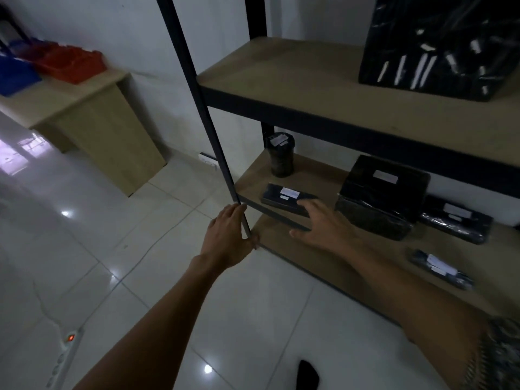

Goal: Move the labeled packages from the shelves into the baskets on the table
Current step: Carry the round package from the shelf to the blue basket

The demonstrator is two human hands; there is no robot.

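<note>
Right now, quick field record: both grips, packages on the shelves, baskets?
left grip: holds the rack's upright post
right grip: open, fingers spread over the flat package; contact unclear
lower shelf: also cylinder package, boxy package, right flat package, small front package
upper shelf: large black package
baskets: red basket, blue basket, on the table at far left

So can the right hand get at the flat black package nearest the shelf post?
Probably yes. The right hand is open, fingers spread, right at the near end of the flat black package, with nothing between them. The upper shelf sits well above.
</note>
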